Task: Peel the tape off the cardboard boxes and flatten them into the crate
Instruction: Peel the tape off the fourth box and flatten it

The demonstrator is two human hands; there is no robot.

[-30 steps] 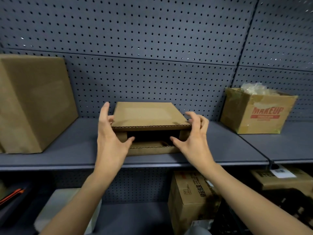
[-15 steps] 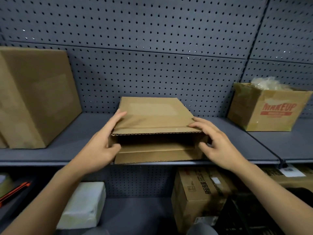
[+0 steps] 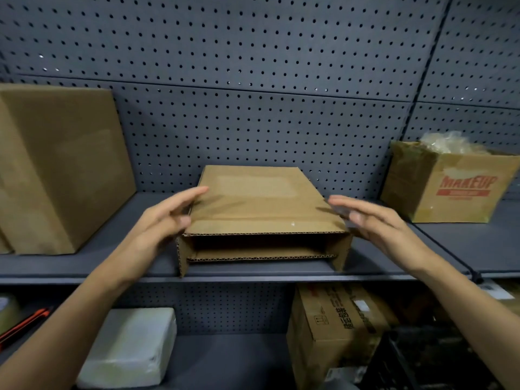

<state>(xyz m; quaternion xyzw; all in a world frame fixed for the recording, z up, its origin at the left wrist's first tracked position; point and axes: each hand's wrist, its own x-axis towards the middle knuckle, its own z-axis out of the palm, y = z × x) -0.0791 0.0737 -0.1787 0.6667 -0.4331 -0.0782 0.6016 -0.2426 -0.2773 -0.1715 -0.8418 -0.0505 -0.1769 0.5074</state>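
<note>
A small flat cardboard box (image 3: 259, 204) lies on the grey shelf (image 3: 84, 266), its open end facing me with the side flaps standing out. My left hand (image 3: 163, 220) is at the box's left side, fingers stretched out, fingertips on the top left edge. My right hand (image 3: 374, 220) is spread beside the top right corner, blurred, and I cannot tell whether it touches. No tape shows on the box's top. A dark crate (image 3: 416, 361) is partly visible at the bottom right, below the shelf.
A large plain box (image 3: 56, 164) stands at the left of the shelf and an open box marked MAKEUP (image 3: 450, 187) at the right. On the lower shelf are a printed box (image 3: 337, 319), a white block (image 3: 132, 344) and an orange-handled tool (image 3: 25, 325). Pegboard (image 3: 253, 80) backs the shelf.
Both hands gripped the box's front corners and drew it towards the shelf edge. They have since loosened and spread along its sides. The side flaps at the open end now stand out.
</note>
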